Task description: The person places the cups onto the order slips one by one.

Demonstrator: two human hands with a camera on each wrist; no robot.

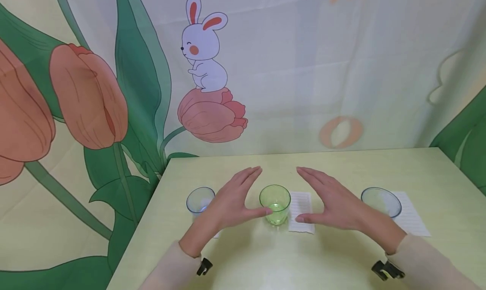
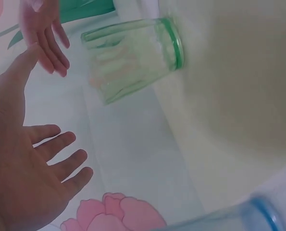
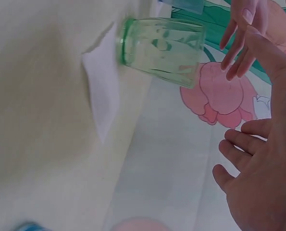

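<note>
A green drinking glass [image 1: 275, 197] stands upright on the table, between my two raised hands. My left hand [image 1: 235, 201], fingers extended, is on its left; the thumb overlaps the front of the glass in the head view. My right hand [image 1: 338, 199] faces it from the other side, fingers and thumb spread apart. Neither hand holds anything. In the left wrist view the green glass [image 2: 133, 62] shows beyond the fingers, with a gap between them. The right wrist view also has the glass [image 3: 164, 50] apart from the right hand [image 3: 263, 178].
A bluish glass [image 1: 199, 199] stands at the left, partly behind my left hand. Another pale blue-rimmed glass [image 1: 379, 201] is at the right, beyond my right forearm. Lined paper slips lie on the table: one [image 1: 301, 208] beside the green glass, another [image 1: 411, 216] by the right glass.
</note>
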